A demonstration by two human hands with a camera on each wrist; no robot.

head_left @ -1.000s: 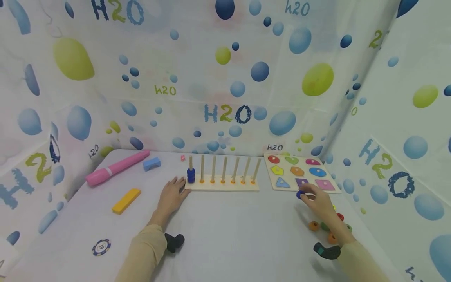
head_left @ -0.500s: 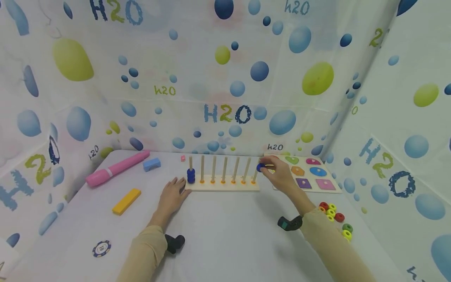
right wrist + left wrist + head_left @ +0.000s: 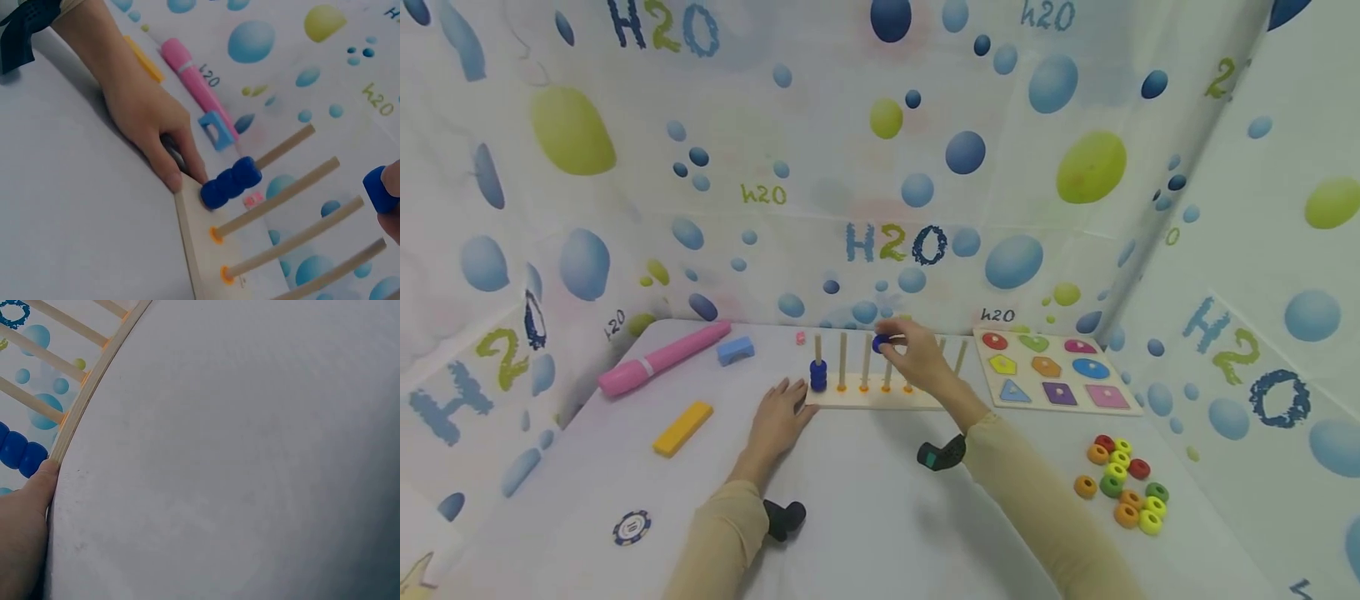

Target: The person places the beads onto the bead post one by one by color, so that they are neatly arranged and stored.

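Right now, the right hand (image 3: 916,357) is pinching a blue ring (image 3: 878,343) up by the middle pegs (image 3: 866,367). The left hand (image 3: 777,419) is resting against the left end of the rack (image 3: 857,403), fingers mostly straight, near three blue rings (image 3: 818,377) on the left peg (image 3: 817,347). If the pinch is slipping, the ring could be falling.

Head pic evenly lit w/ soft shadows on table (image 3: 850,533), wrist pics dimmer, L one's R edge dark
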